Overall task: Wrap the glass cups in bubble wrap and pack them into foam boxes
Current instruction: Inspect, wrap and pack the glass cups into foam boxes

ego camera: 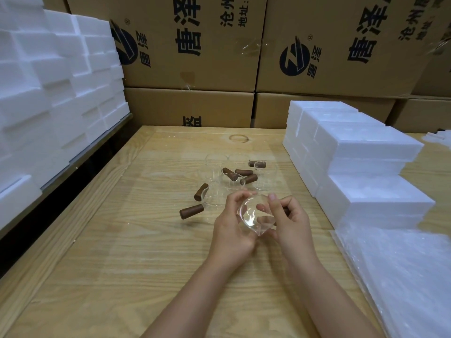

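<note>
I hold one clear glass cup [252,215] above the wooden table [122,240], its spout pointing down toward me. My left hand [231,228] cups it from the left with curled fingers. My right hand [288,220] grips its right side, where the brown handle is mostly hidden behind the fingers. Several more glass cups with brown wooden handles [229,181] lie and stand just beyond my hands. A stack of bubble wrap sheets [400,272] lies at the table's right front. White foam boxes [353,152] are stacked at the right.
More white foam boxes [48,93] are piled high on the left, beyond a dark gap beside the table. Brown cardboard cartons [195,57] form a wall behind the table.
</note>
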Tool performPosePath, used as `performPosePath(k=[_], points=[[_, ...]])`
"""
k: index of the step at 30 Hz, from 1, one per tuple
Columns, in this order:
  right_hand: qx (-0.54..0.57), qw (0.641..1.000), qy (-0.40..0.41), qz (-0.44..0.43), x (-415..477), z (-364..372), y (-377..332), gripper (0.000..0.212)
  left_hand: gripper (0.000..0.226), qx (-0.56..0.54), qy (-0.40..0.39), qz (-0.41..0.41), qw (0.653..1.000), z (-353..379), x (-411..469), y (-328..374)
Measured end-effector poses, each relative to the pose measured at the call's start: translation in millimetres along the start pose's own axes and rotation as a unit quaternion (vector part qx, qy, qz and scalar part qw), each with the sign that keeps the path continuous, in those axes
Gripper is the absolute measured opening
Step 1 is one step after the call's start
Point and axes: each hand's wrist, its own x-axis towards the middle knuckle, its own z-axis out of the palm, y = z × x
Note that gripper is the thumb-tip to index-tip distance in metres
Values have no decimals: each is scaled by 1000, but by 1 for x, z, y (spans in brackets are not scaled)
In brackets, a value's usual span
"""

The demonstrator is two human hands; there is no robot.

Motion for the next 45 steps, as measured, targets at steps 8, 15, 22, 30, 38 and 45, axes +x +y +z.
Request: performPosePath(k=[8, 15, 22, 30, 38, 45], points=[[-15, 1000, 0, 21, 0, 14, 13, 52, 80, 74, -11, -9, 997, 1, -2, 1], [-105, 986, -119, -44, -2, 1, 10, 61, 67, -8, 22, -13, 1000, 1, 1, 3], [-129, 972, -172, -97, -1, -14, 1, 66, 69, -60, 20, -51, 997, -1, 1, 3], [-9, 980, -123, -154, 6, -18, 3, 31, 74, -116, 7, -66, 991, -7, 2, 3], [59, 981, -124, -139, 13, -23, 3, 16, 86, -130, -21, -51, 990, -9, -2, 8], [69, 989, -98, -87, 13, -23, -1, 24, 107, -91, -66, -6, 994, -11, -5, 11]])
